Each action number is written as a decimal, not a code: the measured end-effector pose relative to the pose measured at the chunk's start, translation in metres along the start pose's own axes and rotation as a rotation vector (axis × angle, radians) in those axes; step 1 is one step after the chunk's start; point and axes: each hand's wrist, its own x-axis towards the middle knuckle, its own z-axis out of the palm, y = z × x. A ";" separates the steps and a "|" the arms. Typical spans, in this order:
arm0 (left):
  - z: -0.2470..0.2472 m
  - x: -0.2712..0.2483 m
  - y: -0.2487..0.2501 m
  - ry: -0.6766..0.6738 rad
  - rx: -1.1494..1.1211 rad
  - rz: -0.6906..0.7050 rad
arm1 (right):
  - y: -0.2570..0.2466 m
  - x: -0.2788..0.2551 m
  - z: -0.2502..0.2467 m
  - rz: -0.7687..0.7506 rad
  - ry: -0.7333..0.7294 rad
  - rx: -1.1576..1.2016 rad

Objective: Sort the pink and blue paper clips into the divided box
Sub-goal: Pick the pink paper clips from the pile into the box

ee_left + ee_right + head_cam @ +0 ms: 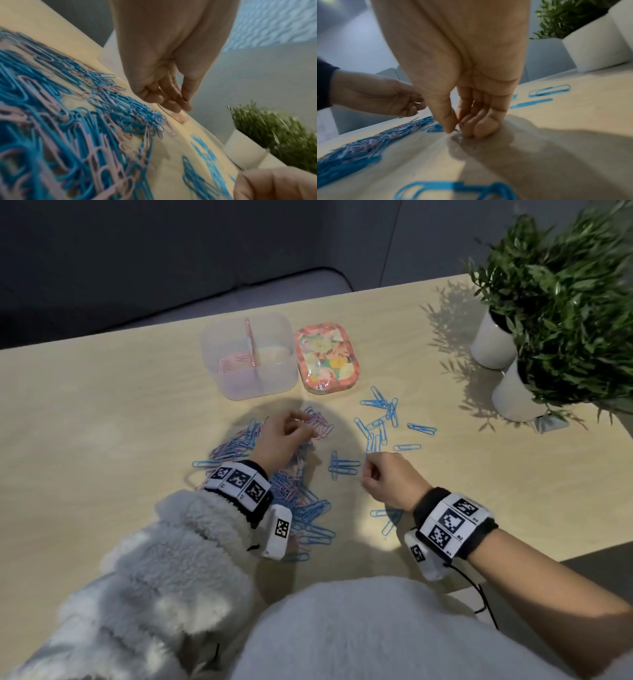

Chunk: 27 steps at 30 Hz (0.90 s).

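A mixed pile of pink and blue paper clips [294, 487] lies in front of me, seen close in the left wrist view [85, 121]. My left hand [303, 426] hovers over its far end with fingers curled and appears to pinch a pink clip [159, 88]. My right hand [364, 477] rests on the table to the right of the pile. Its thumb and forefinger [456, 128] are pressed together at the surface, and no clip shows between them. Three blue clips [343, 469] lie just left of it. The clear divided box [274, 381] stands behind, with pink clips [234, 361] in its left half.
A floral tin lid [323, 357] lies right of the box. Loose blue clips [380, 419] are scattered at centre right, and a few [387, 520] lie by my right wrist. Two white plant pots [493, 344] stand at the far right. The table's near edge is under my right forearm.
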 end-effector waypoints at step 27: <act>-0.003 0.026 -0.001 -0.058 0.958 0.189 | -0.046 0.057 -0.006 -0.161 0.071 -0.225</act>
